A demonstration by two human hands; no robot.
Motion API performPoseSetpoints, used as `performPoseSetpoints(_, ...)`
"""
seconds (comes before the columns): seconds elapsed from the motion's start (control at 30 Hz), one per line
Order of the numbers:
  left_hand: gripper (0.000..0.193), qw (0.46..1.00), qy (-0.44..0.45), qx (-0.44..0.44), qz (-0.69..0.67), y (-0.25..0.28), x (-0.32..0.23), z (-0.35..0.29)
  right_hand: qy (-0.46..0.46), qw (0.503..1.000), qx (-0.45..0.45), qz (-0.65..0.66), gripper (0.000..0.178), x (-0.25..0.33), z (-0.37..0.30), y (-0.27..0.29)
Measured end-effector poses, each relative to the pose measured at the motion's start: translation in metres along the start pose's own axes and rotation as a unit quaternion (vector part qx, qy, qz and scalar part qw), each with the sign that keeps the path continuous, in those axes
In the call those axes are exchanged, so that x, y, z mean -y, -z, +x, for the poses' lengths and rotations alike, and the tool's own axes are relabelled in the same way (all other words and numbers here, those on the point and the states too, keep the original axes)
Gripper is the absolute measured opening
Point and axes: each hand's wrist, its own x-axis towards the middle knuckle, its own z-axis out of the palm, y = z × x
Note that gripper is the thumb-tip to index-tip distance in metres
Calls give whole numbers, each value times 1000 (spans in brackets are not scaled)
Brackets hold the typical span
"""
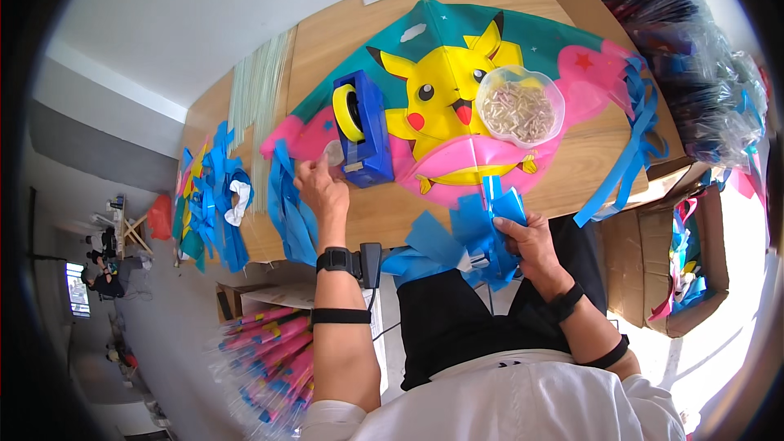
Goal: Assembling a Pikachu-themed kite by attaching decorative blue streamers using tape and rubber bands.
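A diamond-like kite (pixel 445 65) with a yellow cartoon animal on green and pink lies spread on the table. On its left part stands a blue tape dispenser (pixel 371 135) with a yellow roll. My left hand (pixel 324 196) is beside the dispenser, its fingers curled together at a small translucent piece (pixel 333 153); what exactly they pinch is unclear. Near the table's front edge, my right hand (pixel 529 243) grips a bunch of blue ribbon strips (pixel 483 229), which hangs over my lap. A clear flower-shaped bowl (pixel 523 106) of small tube-like pieces sits on the kite's right side.
Blue kite tails (pixel 290 204) hang over the table's front edge, with more blue strips (pixel 220 196) at the left. Thin pale rods (pixel 260 82) lie at the left. A cardboard box (pixel 653 269) stands at right; wrapped bundles (pixel 273 359) lie below. Plastic-wrapped goods (pixel 678 41) crowd the far right.
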Motion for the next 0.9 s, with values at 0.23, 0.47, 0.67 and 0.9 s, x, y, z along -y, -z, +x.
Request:
performPoseSetpoints(0.23,31,787,288,107,-535,34,-83,-95,30,999,-26,-16,8,6,-8,-8)
performPoseSetpoints(0.47,12,650,221,311,-658,50,-156,-122,84,989,15,-123,8,-10,-7,-1)
performPoseSetpoints(0.67,12,606,295,300,-675,55,-167,-120,42,997,-2,-64,9,-2,-14,3)
performPoseSetpoints(0.9,17,715,338,220,-571,49,-122,-120,50,994,-54,-83,10,-9,-8,14)
